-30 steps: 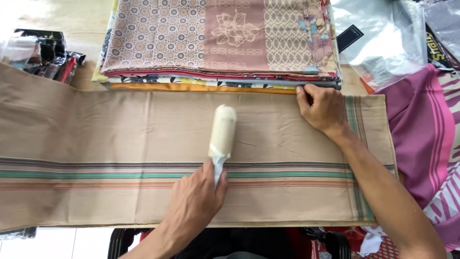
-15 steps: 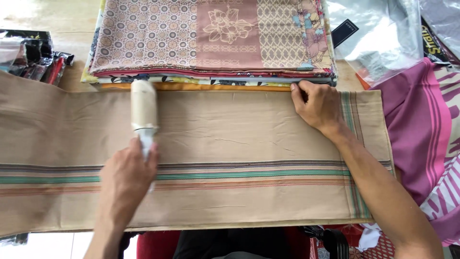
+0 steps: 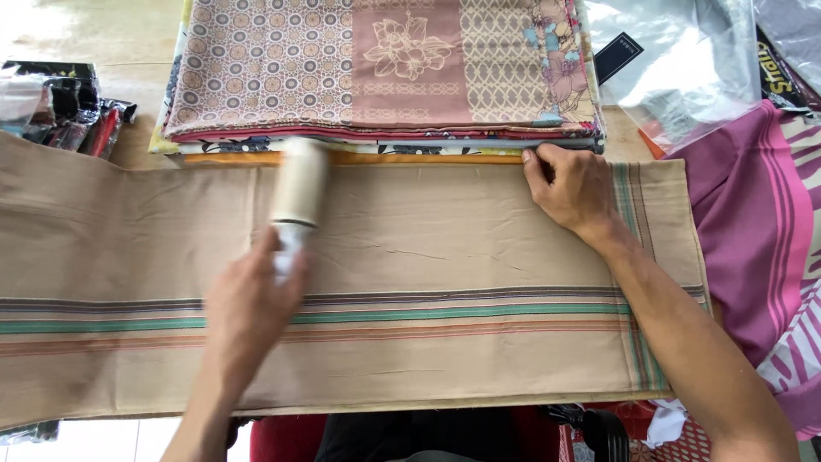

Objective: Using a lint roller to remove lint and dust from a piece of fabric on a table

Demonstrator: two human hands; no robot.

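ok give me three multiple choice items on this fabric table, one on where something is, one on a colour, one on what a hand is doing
1. Where does the right hand rest?
A. on the far edge of the tan cloth, by the stack of patterned fabrics
B. on the clear plastic bag
C. off the table

2. What colour is the broad stripe in the band that runs along the tan cloth?
A. bright yellow
B. teal green
C. white

3. What is the left hand doing?
A. lying flat and empty
B. gripping the handle of a cream lint roller laid on the cloth
C. lifting a fabric off the stack

Key: 1 A, the fingers press the cloth's far edge beside the stack. 2 B, a teal stripe lies between darker and orange lines. 3 B, the hand is closed on the handle, with the roller head on the tan cloth.
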